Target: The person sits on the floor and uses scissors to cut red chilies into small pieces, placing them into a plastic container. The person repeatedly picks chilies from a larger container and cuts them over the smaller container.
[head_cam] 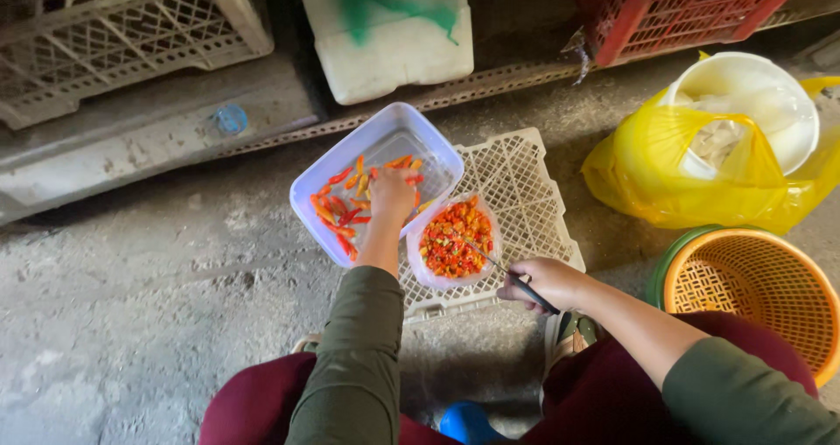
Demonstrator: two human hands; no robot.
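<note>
Single head-worn view, looking steeply down from above the seated person's lap at the concrete floor [131, 322]. Faces forward toward crates along the far edge. Close range: forearms fill the lower frame, knees at the bottom edge. No second view.

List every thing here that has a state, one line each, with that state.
Left hand: reaching into the tub, on the chillies.
Right hand: closed on a knife.
Square tub: open, partly filled with whole chillies.
Small bowl: full of cut chilli pieces.
White crate: upside down, bearing both containers.
Orange basket: upright.
</note>
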